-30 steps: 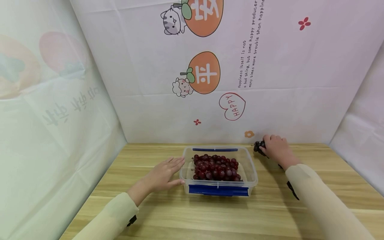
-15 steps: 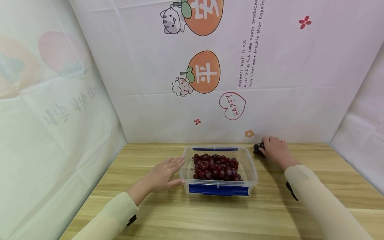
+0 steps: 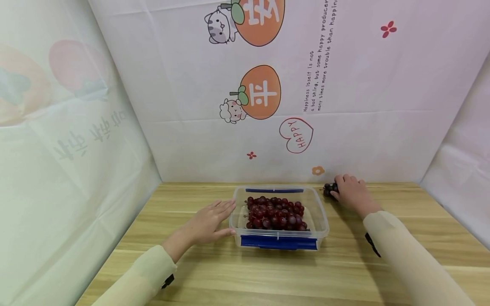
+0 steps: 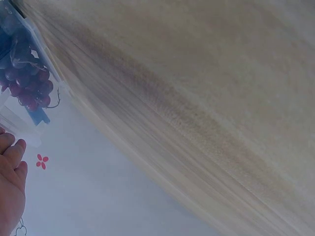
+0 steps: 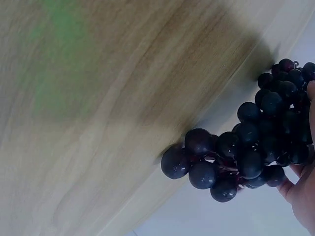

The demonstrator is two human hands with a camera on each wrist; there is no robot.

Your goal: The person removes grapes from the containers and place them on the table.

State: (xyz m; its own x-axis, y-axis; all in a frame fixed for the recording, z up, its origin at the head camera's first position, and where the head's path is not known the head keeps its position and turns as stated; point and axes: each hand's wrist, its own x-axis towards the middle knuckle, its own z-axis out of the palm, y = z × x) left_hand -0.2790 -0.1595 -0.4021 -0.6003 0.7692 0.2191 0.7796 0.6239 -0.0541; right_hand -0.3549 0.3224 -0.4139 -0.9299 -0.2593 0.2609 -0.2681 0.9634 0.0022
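In the head view, a clear plastic box [image 3: 323, 214] with blue latches stands lidless mid-table, with a bunch of red grapes [image 3: 274, 216] inside. My left hand [image 3: 208, 222] is at the box's left side, fingers stretched out with the tips at its rim. Only part of that hand [image 4: 11, 182] shows in the left wrist view. At the back right, my right hand [image 3: 353, 193] grips a bunch of dark, nearly black grapes [image 3: 328, 190]. The right wrist view shows this bunch [image 5: 251, 142] close up, low over the table, with fingers at its far edge; the palm covers part of it.
A wood-grain table [image 3: 268, 276] carries everything. A white printed cloth wall [image 3: 191, 140] rises right behind the box and the dark grapes. White sheets also hang at the left [image 3: 76, 204] and right sides.
My right hand and the dark grapes have shifted slightly left and nearer over the first half second, then hardly moved. The left hand and the box stay in place.
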